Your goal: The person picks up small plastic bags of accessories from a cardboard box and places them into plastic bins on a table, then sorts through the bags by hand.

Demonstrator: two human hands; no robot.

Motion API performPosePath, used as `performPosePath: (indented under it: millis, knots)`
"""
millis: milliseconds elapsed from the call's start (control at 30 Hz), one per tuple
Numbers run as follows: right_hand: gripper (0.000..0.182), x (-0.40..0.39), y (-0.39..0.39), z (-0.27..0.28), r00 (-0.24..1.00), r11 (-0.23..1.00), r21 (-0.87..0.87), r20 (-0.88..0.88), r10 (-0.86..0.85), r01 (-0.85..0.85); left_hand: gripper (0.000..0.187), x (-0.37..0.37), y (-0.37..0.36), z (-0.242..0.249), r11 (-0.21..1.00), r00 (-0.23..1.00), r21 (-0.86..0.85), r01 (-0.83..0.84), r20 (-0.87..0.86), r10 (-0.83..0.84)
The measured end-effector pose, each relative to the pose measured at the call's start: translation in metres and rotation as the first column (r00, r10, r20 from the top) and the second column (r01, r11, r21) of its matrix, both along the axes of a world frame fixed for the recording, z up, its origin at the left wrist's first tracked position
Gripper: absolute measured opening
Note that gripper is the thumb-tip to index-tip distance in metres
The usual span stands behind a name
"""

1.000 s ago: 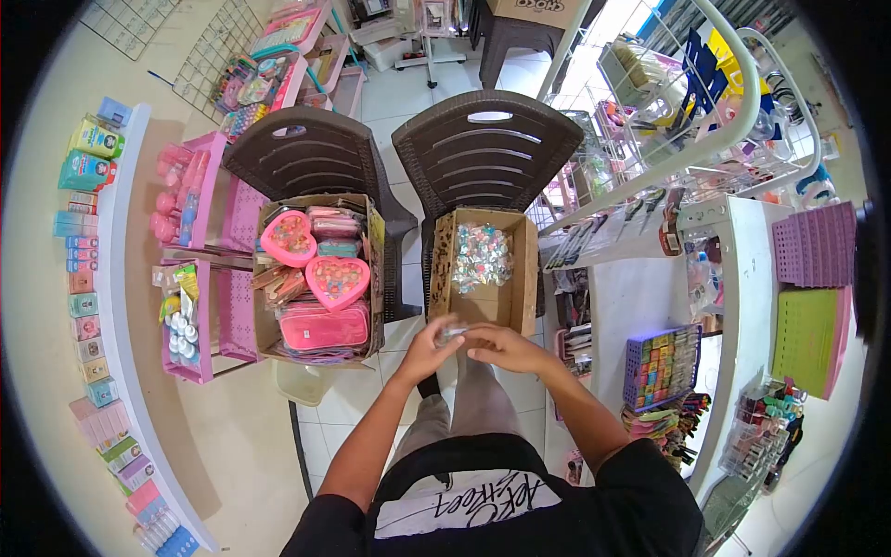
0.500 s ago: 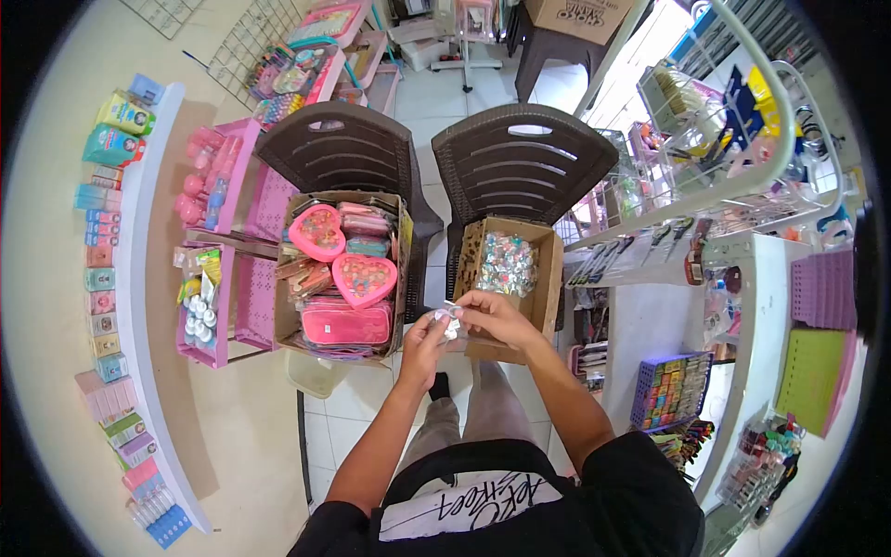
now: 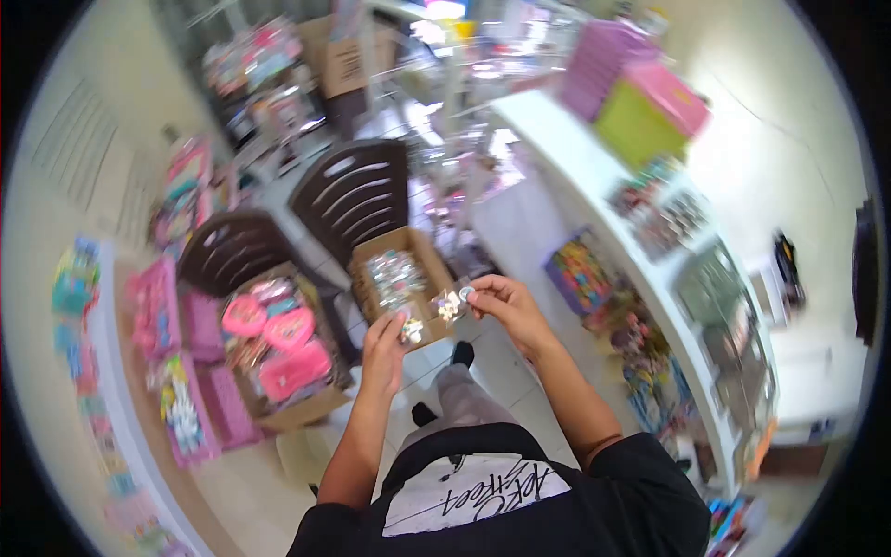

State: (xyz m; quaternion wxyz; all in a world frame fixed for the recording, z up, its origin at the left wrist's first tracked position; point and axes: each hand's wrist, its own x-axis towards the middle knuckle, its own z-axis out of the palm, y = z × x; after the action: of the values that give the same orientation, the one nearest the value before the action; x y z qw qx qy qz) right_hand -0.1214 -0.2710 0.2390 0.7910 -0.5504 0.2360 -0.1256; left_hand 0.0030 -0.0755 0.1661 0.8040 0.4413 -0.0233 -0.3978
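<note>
My left hand (image 3: 380,351) is closed on a small clear packet of shiny pieces (image 3: 412,329) at its fingertips. A little to the right, my right hand (image 3: 512,310) pinches a second small packet of shiny pieces (image 3: 449,305), with a pale round bit by the thumb. The two packets are apart, and motion blur hides exactly what is inside. Just beyond my hands, an open cardboard box (image 3: 429,255) holds many similar shiny packets (image 3: 396,278). It rests on a brown plastic chair (image 3: 357,190).
On the left, another chair (image 3: 243,243) bears a carton of pink heart-shaped cases (image 3: 289,328) and pouches. Pink baskets (image 3: 221,406) stand beside it. A white counter (image 3: 594,186) curves along my right, with green and purple bins (image 3: 634,111) on top.
My view has swung to the right. My hands, close together before, are now apart, each with its own packet. The boxes and chairs appear farther left.
</note>
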Motion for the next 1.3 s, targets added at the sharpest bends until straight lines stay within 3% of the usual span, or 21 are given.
performPosePath:
  millis: [100,267,367,467,533,600,667,767,867,933,967,1000,1067,1133,1200,1267,1300]
  knots:
    - [0.015,-0.091,-0.016,0.038,0.993,0.977,-0.186,-0.027,-0.116,0.109,0.012,-0.034,-0.017,0.01,0.979,0.977,0.023,0.201,0.072,-0.202]
    - [0.013,-0.246,-0.019,0.101,0.923,0.836,-0.404,0.061,-0.381,0.372,0.012,-0.086,-0.03,0.016,0.867,0.864,0.087,0.49,0.087,-0.497]
    - [0.01,-0.338,-0.02,0.142,0.836,0.484,-0.757,0.148,-0.528,0.439,0.013,-0.116,-0.05,0.023,0.809,0.805,0.129,0.574,0.094,-0.586]
    - [0.013,-0.427,-0.036,0.178,0.687,0.165,-0.824,0.321,-0.652,0.542,0.014,-0.148,-0.082,0.038,0.756,0.745,0.129,0.642,0.127,-0.654]
    - [0.014,-0.473,-0.052,0.209,0.599,0.018,-0.912,0.254,-0.759,0.409,0.015,-0.172,-0.106,0.057,0.737,0.711,0.066,0.673,0.215,-0.669]
    - [0.016,-0.502,-0.078,0.227,0.583,0.041,-0.946,0.164,-0.795,0.322,0.014,-0.201,-0.129,0.082,0.74,0.707,0.093,0.667,0.236,-0.667]
    - [0.018,-0.52,-0.11,0.234,0.632,0.168,-0.977,-0.048,-0.773,0.131,0.014,-0.226,-0.147,0.096,0.731,0.693,0.035,0.681,0.292,-0.659]
    - [0.026,-0.527,-0.16,0.21,0.787,0.344,-0.936,-0.16,-0.596,0.071,0.016,-0.26,-0.165,0.109,0.743,0.686,0.048,0.667,0.348,-0.638]
    - [0.024,-0.516,-0.193,0.179,0.861,0.419,-0.907,-0.195,-0.469,0.023,0.018,-0.289,-0.177,0.114,0.755,0.69,0.044,0.654,0.376,-0.619]
    - [0.021,-0.506,-0.195,0.173,0.835,0.355,-0.927,-0.287,-0.469,-0.119,0.019,-0.303,-0.18,0.117,0.768,0.703,0.038,0.639,0.378,-0.603]
    - [0.021,-0.503,-0.19,0.17,0.797,0.216,-0.948,-0.315,-0.515,-0.235,0.016,-0.309,-0.181,0.12,0.762,0.694,0.052,0.645,0.376,-0.614]
    - [0.021,-0.504,-0.185,0.17,0.802,0.212,-0.949,-0.312,-0.509,-0.235,0.014,-0.313,-0.182,0.122,0.755,0.686,0.065,0.653,0.374,-0.625]
    - [0.021,-0.506,-0.175,0.176,0.879,-0.162,-0.959,-0.135,-0.457,-0.232,0.014,-0.317,-0.182,0.123,0.766,0.684,0.059,0.64,0.409,-0.604]
    - [0.019,-0.509,-0.171,0.179,0.886,-0.138,-0.947,-0.213,-0.412,-0.292,0.014,-0.319,-0.181,0.125,0.775,0.684,0.054,0.629,0.436,-0.585]
    - [0.018,-0.509,-0.169,0.171,0.763,0.072,-0.85,-0.504,-0.405,-0.522,0.013,-0.322,-0.185,0.129,0.768,0.682,0.045,0.638,0.429,-0.592]
    - [0.018,-0.506,-0.173,0.157,0.769,0.026,-0.838,-0.512,-0.383,-0.545,0.013,-0.328,-0.191,0.135,0.769,0.675,0.048,0.637,0.448,-0.587]
    - [0.022,-0.503,-0.173,0.156,0.762,0.083,-0.825,-0.551,-0.342,-0.559,0.012,-0.331,-0.195,0.139,0.769,0.664,0.05,0.637,0.469,-0.582]
